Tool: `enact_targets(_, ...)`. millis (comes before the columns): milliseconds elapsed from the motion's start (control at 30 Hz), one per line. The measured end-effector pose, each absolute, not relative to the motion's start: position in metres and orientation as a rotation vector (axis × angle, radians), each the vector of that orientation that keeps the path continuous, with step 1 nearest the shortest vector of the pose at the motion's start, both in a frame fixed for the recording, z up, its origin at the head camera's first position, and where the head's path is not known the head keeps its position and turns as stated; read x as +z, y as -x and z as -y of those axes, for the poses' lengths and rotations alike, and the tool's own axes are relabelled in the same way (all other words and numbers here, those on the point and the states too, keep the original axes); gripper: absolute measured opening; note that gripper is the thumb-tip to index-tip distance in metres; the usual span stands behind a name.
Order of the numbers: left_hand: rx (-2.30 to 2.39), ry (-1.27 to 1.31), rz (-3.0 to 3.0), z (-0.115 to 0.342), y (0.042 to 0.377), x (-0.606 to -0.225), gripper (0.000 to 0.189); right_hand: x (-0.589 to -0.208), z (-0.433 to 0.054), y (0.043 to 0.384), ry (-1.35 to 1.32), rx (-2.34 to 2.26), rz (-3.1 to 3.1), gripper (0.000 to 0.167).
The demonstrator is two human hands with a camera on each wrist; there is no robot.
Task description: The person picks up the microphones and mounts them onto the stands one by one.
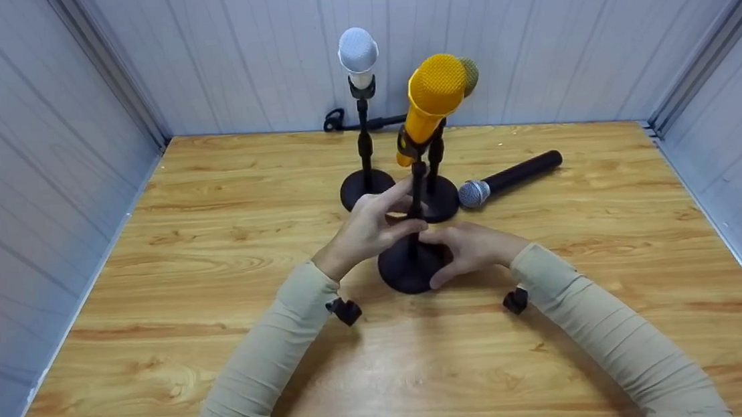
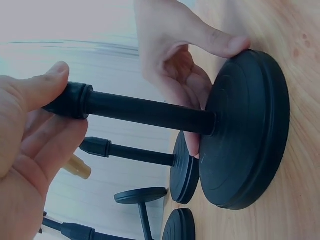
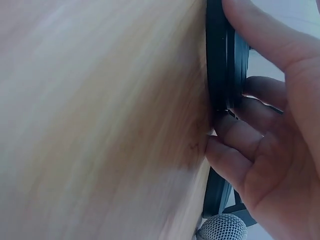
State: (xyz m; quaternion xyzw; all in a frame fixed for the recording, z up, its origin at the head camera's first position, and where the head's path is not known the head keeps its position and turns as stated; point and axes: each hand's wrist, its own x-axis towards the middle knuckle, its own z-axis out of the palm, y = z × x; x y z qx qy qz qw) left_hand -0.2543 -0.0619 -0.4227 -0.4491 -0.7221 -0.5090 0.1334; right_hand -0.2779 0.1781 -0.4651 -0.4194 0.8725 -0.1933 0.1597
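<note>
Wood-grain bench (image 1: pixel 136 363), white panelled walls (image 1: pixel 230 53) behind. At frame centre, the left hand (image 1: pixel 369 229) closes round the pole (image 1: pixel 417 194) of a black round-based stand (image 2: pixel 150 114) carrying a yellow microphone (image 1: pixel 429 106); the right hand (image 1: pixel 472 247) grips its base (image 1: pixel 407 276). Likely step: positioning; next, seat flat and release.

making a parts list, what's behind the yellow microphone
Head view: behind the yellow microphone, a greenish-gold microphone head, an upright black stand and part of a lying stand show; the rear microphone's body is covered.
</note>
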Motion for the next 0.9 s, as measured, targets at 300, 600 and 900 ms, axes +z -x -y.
enact_targets(300, -1.401, 1.145, 2.122, 0.064, 0.256, -0.423, 0.073, -0.467, -0.163, 0.271, 1.240, -0.523, -2.632, 0.098)
enact_targets(600, -1.249, 1.074, 2.184, 0.060, 0.249, -0.427, 0.075, -0.470, -0.166, 0.271, 1.237, -0.538, -2.598, 0.099)
enact_targets(900, -1.527, 1.104, 2.158, 0.059, 0.244, -0.422, 0.059, -0.467, -0.167, 0.271, 1.220, -0.502, -2.616, 0.101)
